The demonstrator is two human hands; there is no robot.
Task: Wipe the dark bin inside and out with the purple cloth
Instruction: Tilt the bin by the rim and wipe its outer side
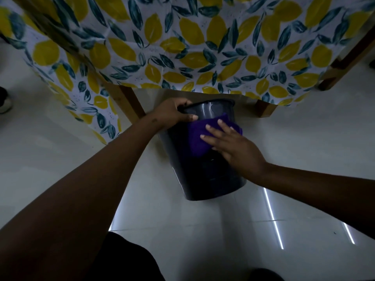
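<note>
Glossy dark plastic makes up the bin [205,175], a round, tapered pail that narrows toward its flat base. It is tipped over, its rim pointing away toward the table and its base toward the camera, low over the floor [304,138]; whether it touches the floor is hard to tell from this angle. A pale streak of reflected light runs across the smooth inner wall near the rim.

The left hand [174,112] is clamped on the rim at the bin's left edge, fingers curled over the lip into the opening and the thumb lying along the outer wall. The right hand [233,147] lies flat and spread, its fingers fanned apart and pressing the cloth [197,136] against the bin's upper outer side, just below the rim. That cloth is purple, soft and nappy, bunched into a rough folded pad that wraps a little over the curve of the wall.

Behind the bin hangs a tablecloth [182,47], thin and creased, printed with yellow lemons and dark teal leaves on white. Squared wooden legs [132,102] show below its hem. The floor is pale, polished tile, mirroring thin bright strips of light near the right forearm.
</note>
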